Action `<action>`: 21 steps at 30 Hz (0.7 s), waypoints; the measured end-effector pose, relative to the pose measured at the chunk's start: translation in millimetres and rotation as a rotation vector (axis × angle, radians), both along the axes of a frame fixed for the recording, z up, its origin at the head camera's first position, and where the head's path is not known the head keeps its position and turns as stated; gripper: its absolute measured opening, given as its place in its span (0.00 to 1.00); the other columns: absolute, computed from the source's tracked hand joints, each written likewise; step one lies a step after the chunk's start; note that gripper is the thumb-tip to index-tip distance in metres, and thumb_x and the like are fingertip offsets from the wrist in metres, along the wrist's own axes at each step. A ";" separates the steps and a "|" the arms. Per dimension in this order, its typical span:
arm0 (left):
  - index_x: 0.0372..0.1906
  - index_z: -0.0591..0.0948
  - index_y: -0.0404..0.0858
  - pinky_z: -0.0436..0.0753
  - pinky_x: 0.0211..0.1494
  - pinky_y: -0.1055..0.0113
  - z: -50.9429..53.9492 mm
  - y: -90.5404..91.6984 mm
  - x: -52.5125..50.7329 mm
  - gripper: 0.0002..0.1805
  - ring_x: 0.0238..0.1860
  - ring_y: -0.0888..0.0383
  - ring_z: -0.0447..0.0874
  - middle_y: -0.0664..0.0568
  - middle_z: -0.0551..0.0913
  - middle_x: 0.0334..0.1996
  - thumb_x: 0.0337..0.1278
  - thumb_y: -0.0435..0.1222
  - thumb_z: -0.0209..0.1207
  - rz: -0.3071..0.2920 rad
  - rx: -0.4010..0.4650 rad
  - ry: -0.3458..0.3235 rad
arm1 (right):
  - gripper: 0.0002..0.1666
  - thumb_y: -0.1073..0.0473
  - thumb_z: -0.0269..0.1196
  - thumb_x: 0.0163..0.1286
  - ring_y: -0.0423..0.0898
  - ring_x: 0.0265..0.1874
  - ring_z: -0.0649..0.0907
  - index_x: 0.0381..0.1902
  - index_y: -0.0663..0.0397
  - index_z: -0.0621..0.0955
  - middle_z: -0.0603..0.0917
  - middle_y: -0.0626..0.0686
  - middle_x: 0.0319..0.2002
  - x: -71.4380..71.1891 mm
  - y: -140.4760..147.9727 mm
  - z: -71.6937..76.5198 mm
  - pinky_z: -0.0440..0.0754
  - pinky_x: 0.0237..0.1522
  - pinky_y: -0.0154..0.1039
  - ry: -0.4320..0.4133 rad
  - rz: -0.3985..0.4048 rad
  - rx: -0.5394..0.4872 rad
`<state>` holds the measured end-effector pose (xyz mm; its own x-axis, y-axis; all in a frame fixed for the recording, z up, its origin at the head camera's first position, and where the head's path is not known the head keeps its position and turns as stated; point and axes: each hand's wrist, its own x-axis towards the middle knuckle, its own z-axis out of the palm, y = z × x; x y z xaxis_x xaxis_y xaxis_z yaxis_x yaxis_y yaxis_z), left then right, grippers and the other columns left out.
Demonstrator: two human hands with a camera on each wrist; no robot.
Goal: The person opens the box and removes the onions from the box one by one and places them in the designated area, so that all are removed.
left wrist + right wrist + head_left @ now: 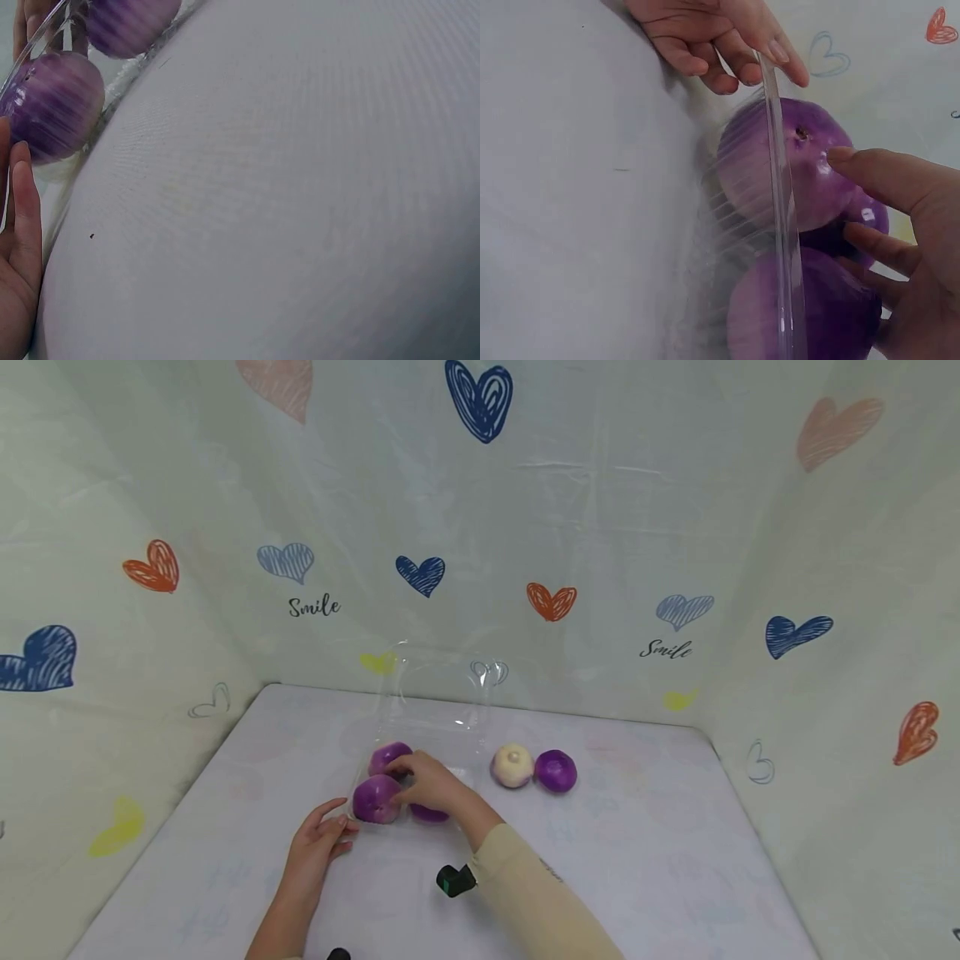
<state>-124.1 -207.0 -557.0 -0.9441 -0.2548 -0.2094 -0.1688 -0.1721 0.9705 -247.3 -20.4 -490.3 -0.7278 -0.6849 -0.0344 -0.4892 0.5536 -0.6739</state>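
Observation:
A clear plastic clamshell box holds 3 glossy purple round vegetables, resembling onions or turnips. My right hand reaches into the box from the right. Its thumb touches the front-left vegetable, and the other fingers extend between that one and the back-left vegetable. Partly under the right hand lies the front-right vegetable. At the box's front-left corner, my left hand touches the rim and outer wall with extended fingers. Ribbed plastic blurs the vegetables' lower parts in the right wrist view.
Right of the box, a whitish vegetable with a small knob sits beside another purple one. The box's clear lid stands raised at the back. Behind the white table hangs a heart-printed curtain.

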 end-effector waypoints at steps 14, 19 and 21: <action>0.67 0.66 0.37 0.81 0.43 0.70 0.0 0.5 -1.2 0.23 0.39 0.62 0.82 0.60 0.85 0.31 0.72 0.37 0.54 0.002 -0.003 -0.014 | 0.27 0.59 0.77 0.52 0.40 0.44 0.80 0.49 0.51 0.78 0.82 0.46 0.42 9.8 -12.5 -0.3 0.77 0.50 0.34 -0.085 -0.054 -0.030; 0.66 0.66 0.37 0.81 0.42 0.70 -1.1 0.3 -1.3 0.23 0.38 0.62 0.82 0.59 0.85 0.31 0.71 0.37 0.54 0.007 -0.003 -0.010 | 0.26 0.59 0.77 0.53 0.39 0.45 0.81 0.47 0.48 0.76 0.83 0.45 0.43 13.8 -12.1 0.4 0.77 0.51 0.34 -0.111 -0.066 -0.040; 0.66 0.67 0.36 0.81 0.41 0.70 -1.4 0.4 -1.2 0.23 0.38 0.63 0.82 0.59 0.85 0.31 0.71 0.37 0.54 0.011 0.001 -0.007 | 0.26 0.60 0.77 0.52 0.39 0.45 0.81 0.46 0.47 0.76 0.83 0.45 0.43 15.0 -11.9 1.1 0.77 0.51 0.34 -0.113 -0.068 -0.042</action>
<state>-125.3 -206.5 -558.4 -0.9399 -0.2646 -0.2159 -0.1735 -0.1744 0.9693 -232.3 -32.3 -489.2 -0.7658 -0.6366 -0.0908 -0.3711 0.5528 -0.7461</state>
